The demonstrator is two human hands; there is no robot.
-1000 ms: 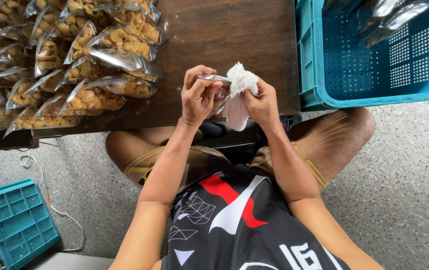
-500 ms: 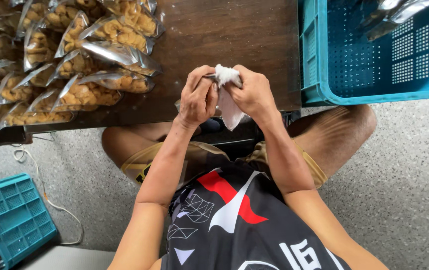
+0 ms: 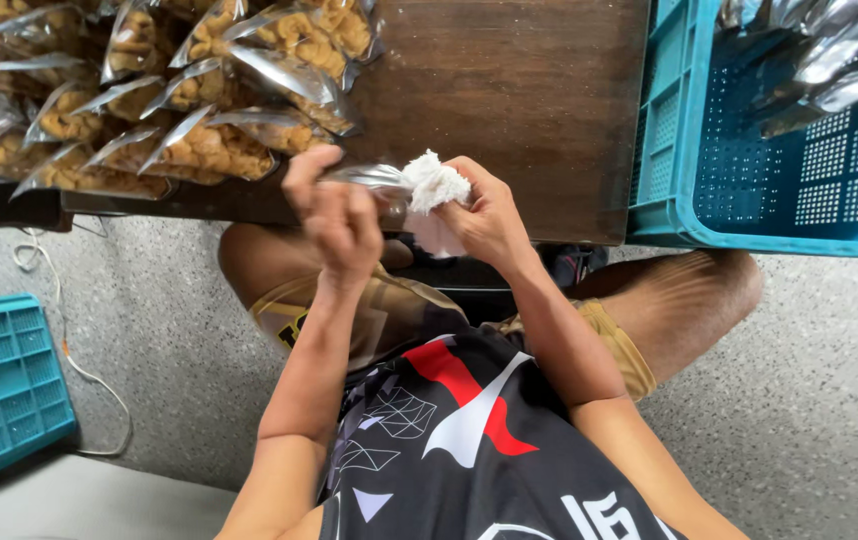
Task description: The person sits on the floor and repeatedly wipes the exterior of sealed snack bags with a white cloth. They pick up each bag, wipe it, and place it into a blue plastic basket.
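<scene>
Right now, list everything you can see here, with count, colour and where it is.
snack bags: many, clear and silvery with golden-brown pieces inside, piled on the table's upper left
table: one, dark brown wood, top centre
large crate: one, teal plastic, upper right, holding silvery bags
small crate: one, teal, on the floor at lower left
cord: one, white, on the grey floor at left
held bag: one, silvery, between both hands
cloth: one, white, bunched in the right hand
left hand: grip on the held bag
right hand: grip on the cloth
</scene>
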